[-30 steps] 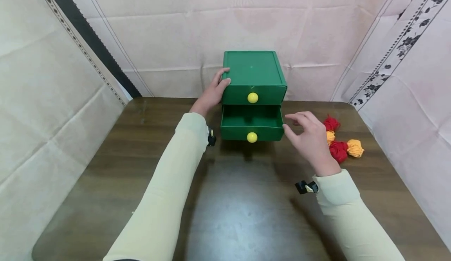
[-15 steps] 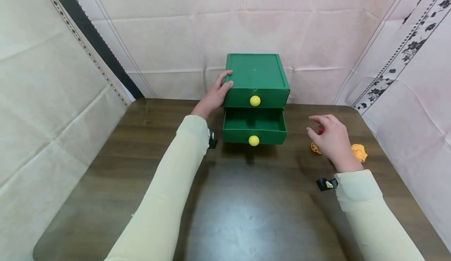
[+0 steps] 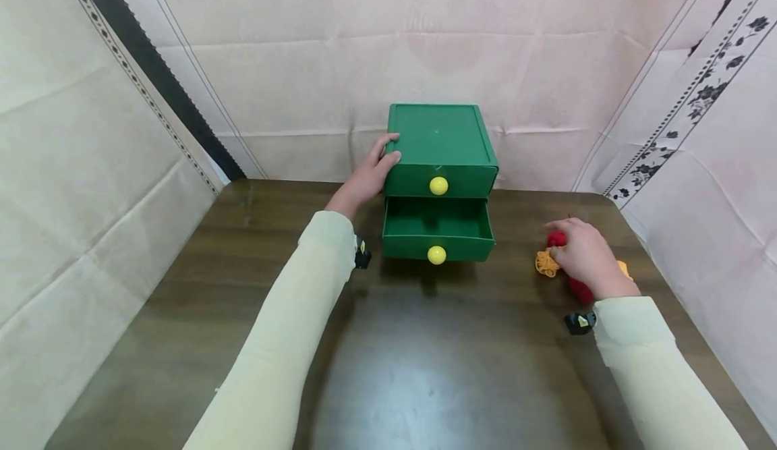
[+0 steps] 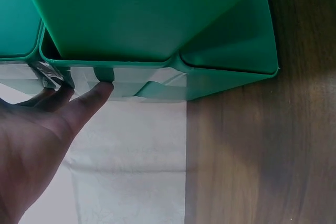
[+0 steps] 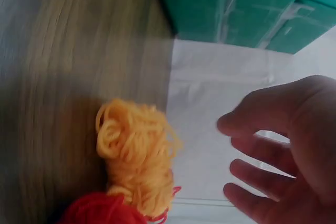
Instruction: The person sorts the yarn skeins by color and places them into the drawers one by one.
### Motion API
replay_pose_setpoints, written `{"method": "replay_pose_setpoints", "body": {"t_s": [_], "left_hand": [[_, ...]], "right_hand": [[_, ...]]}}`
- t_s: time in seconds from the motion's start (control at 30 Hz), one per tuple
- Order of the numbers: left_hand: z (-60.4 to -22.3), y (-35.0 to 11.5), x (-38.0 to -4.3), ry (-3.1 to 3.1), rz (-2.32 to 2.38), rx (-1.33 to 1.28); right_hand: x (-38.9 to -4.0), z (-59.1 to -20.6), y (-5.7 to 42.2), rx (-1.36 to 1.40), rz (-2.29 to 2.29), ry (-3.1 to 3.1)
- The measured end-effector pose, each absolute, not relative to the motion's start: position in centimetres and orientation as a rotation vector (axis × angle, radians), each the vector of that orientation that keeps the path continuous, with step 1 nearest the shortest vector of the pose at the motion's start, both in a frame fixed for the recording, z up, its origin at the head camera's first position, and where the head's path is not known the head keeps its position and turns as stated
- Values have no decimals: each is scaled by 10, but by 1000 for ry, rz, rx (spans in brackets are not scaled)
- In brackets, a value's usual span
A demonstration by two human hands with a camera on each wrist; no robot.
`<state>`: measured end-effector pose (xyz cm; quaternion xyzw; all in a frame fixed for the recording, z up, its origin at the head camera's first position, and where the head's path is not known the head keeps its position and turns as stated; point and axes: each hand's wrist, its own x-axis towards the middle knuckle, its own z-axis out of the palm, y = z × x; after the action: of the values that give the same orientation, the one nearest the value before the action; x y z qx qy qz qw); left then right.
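A green two-drawer cabinet [image 3: 440, 136] stands at the back of the table. Its lower drawer [image 3: 403, 247] is pulled out and its upper one is closed. Against the cabinet's left side rests my left hand [image 3: 366, 177], fingers extended onto the taped wall in the left wrist view. My right hand [image 3: 585, 258] hovers over a cluster of yarn balls, its bent fingers apart and holding nothing. Near its thumb lies a yellow yarn ball [image 3: 545, 263], with a red yarn ball [image 3: 556, 238] behind. Another red ball [image 3: 581, 291] and a yellow one [image 3: 624, 269] are partly hidden by the hand.
Yellow knobs [image 3: 438, 185] sit on both drawer fronts. The brown wooden table [image 3: 388, 369] stretches forward from the cabinet. Pale cloth [image 3: 425, 59] hangs behind and on both sides.
My right hand has moved right and down, from beside the pulled-out drawer to the yarn balls. The left hand stays on the cabinet's side.
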<state>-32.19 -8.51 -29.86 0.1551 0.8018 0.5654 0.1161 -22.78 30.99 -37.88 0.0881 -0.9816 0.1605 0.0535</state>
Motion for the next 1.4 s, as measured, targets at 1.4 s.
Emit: {"method": "replay_pose_setpoints", "body": {"t_s": [1.4], "left_hand": [[-328, -87, -346, 2425, 1683, 499]], "right_hand": [[-235, -402, 328, 388, 290, -3082]]}}
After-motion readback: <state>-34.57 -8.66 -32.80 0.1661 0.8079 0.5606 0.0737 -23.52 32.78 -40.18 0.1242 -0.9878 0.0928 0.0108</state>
